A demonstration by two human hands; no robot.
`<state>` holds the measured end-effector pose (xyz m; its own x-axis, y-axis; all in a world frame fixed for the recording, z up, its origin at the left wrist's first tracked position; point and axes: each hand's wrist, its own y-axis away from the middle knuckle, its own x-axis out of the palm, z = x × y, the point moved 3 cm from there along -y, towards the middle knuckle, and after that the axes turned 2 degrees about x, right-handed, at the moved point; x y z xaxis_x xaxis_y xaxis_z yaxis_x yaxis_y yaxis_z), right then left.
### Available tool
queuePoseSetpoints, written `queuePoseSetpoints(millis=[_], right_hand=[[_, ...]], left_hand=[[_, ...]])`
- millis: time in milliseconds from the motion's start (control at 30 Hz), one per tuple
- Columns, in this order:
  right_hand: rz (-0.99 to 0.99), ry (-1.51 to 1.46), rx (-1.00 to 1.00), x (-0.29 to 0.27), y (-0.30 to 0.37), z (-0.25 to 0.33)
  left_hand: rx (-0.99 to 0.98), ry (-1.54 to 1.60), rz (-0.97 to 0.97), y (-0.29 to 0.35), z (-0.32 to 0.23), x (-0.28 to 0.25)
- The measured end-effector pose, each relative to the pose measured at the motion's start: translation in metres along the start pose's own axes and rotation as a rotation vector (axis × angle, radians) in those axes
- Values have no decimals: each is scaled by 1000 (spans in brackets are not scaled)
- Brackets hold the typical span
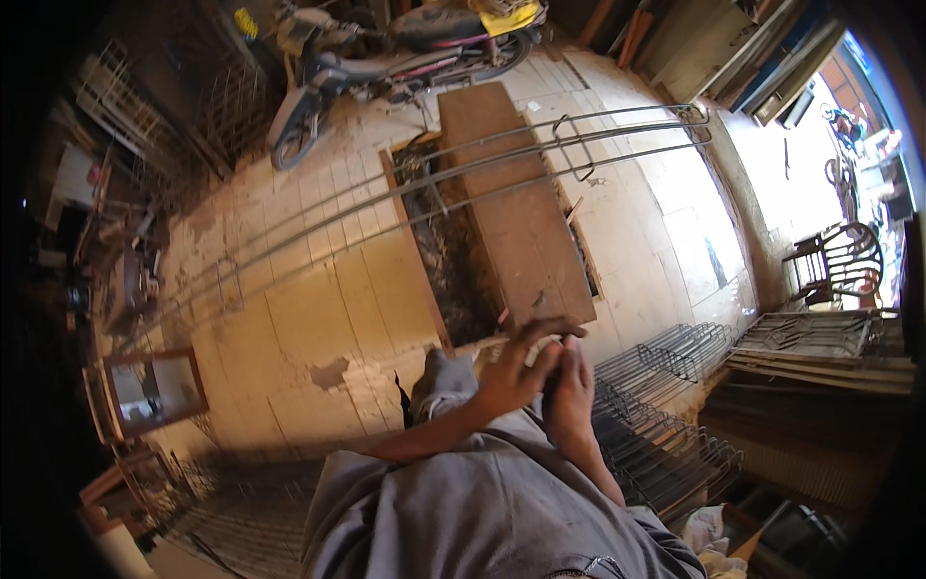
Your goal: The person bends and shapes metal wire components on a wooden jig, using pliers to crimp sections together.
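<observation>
My left hand (516, 374) and my right hand (571, 388) meet in front of my body, above my lap. The left fingers are bent, reaching across toward the right fingertips. On the right hand the fingers are pressed together. Anything small between them is too hidden to make out. Just beyond the hands lies a brown wooden board (511, 193). A long frame of thin steel rods (463, 170) rests across the board, with bent wire stirrups (576, 150) around it toward its right end. Neither hand touches the frame.
Stacks of bent wire stirrups (666, 376) lie close on my right. A dark opening (439, 241) in the floor runs beside the board. A motorcycle (386, 68) stands at the back. A wooden chair (844, 261) is far right, a framed mirror-like panel (154, 391) left.
</observation>
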<state>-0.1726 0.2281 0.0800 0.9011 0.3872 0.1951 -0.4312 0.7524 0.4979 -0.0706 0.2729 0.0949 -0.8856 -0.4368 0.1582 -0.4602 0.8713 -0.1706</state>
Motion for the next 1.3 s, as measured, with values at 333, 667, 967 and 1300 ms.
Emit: queuePoseSetpoints(millis=[333, 667, 967, 1300], right_hand=[[829, -208, 489, 48, 10, -7], [980, -206, 913, 56, 16, 0], [999, -429, 1041, 60, 10, 13], [335, 103, 60, 16, -44, 63]], left_hand=[[58, 672, -356, 38, 5, -77], [88, 767, -490, 70, 0, -63], [94, 393, -561, 56, -12, -74], [-303, -305, -156, 10, 78, -120]])
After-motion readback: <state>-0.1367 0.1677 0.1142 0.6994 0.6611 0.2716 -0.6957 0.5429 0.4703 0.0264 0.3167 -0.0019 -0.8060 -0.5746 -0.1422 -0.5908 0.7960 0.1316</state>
